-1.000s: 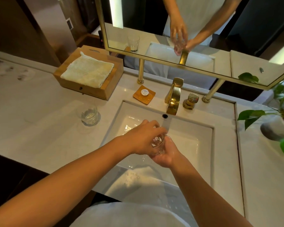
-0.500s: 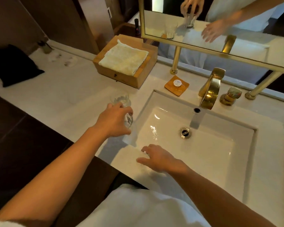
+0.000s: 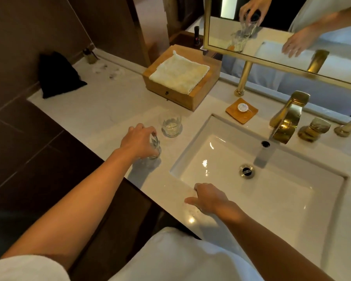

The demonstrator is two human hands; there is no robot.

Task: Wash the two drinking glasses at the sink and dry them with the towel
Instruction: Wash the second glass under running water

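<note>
I see the clear faceted drinking glass [image 3: 154, 147] standing just left of the white rectangular sink [image 3: 190, 155]. Its long axis is about vertical and its base is on the pale marble counter [image 3: 109, 110]; its mouth is hidden. The left hand [image 3: 139, 141] reaches over it from above, fingers curled round its top. The second clear tumbler [image 3: 171, 125] stands mouth up just behind, apart from the hand. The right hand [image 3: 208, 197] lies palm down on the sink's front rim, fingers loosely spread, holding nothing. The folded cream towel [image 3: 179, 75] lies on the wooden box [image 3: 170, 94] beyond the sink's left corner.
</note>
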